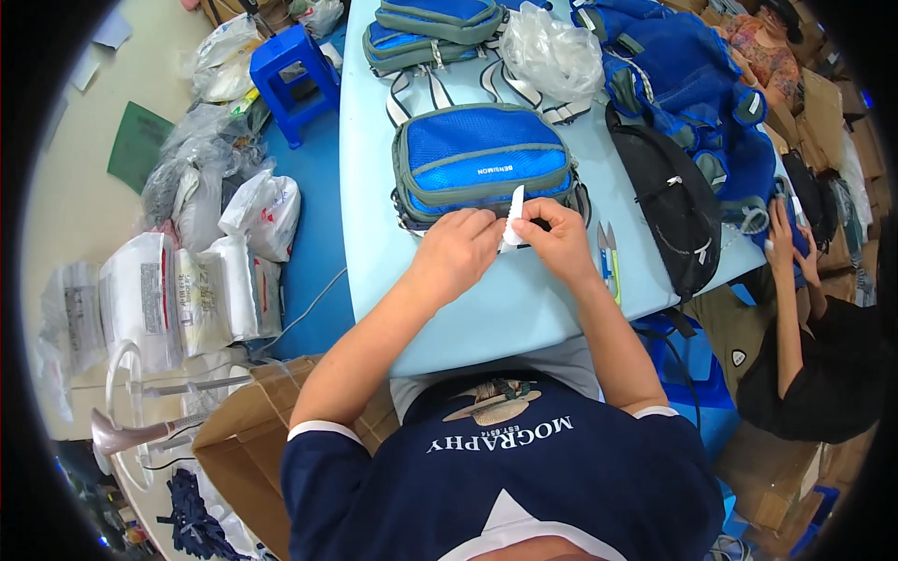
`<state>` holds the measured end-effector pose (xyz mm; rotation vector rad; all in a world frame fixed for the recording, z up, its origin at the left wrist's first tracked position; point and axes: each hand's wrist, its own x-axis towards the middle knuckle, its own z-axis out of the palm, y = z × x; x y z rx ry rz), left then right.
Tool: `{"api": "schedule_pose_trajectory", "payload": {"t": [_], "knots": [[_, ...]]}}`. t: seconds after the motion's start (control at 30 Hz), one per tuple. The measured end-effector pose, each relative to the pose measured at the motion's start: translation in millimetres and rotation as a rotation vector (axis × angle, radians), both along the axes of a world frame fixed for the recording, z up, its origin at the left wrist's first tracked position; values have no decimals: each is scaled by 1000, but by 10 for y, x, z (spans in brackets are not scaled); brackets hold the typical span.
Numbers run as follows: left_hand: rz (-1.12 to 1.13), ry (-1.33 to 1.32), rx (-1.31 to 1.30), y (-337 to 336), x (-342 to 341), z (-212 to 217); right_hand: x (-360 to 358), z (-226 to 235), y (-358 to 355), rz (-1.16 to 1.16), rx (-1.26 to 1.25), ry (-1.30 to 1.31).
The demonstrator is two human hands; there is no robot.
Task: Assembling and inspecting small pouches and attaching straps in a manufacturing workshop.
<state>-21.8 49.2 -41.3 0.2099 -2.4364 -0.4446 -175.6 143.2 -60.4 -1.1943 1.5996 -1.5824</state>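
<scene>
A blue and grey zipped waist bag (482, 159) lies on the light blue table, its front panel facing up. At its near edge, my right hand (559, 239) pinches a white strip with a scalloped edge (514, 217), which stands up between my two hands. Just left of the strip, my left hand (456, 251) has its fingers curled together against the bag's near edge. What those fingers grip is hidden. A pair of small scissors (609, 257) lies on the table to the right of my right hand.
A black curved bag (666, 206) lies at right, beside a heap of blue mesh bags (687, 84). More blue bags (432, 37) and crumpled clear plastic (552, 51) sit at the far side. At right, a co-worker's hands (784, 241) handle blue material. A cardboard box (248, 458) stands at lower left.
</scene>
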Motion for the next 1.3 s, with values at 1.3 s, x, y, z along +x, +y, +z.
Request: {"api": "schedule_pose_trajectory", "payload": {"t": [1.3], "knots": [[60, -179, -434, 90, 88, 38, 127, -87, 30, -161, -42, 268]]}}
